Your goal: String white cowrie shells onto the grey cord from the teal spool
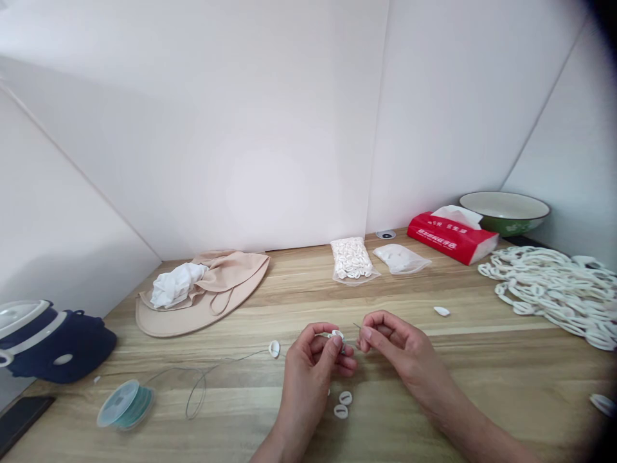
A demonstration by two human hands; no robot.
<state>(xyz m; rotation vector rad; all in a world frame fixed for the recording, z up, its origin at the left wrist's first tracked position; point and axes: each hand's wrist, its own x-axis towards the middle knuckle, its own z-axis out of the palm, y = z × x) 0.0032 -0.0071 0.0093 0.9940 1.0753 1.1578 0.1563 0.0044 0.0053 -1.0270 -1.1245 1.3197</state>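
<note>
My left hand (321,360) is closed on a small white cowrie shell (337,334), pinched between thumb and fingers. To its right, my right hand (390,341) pinches a thin cord end or needle (357,326); which of these it is I cannot tell. A thin cord (231,359) runs left across the table from my left hand, with another shell (274,348) along it. The cord loops back to a spool of pale teal thread (126,405). Below my hands lie loose shells (341,411), partly hidden by the left wrist.
A bag of shells (351,259) and a smaller clear bag (401,258) lie behind my hands. At right are a heap of strung shells (554,289), a red tissue pack (453,238) and a bowl (504,209). A beige hat (236,280) and a dark blue bag (62,350) are left.
</note>
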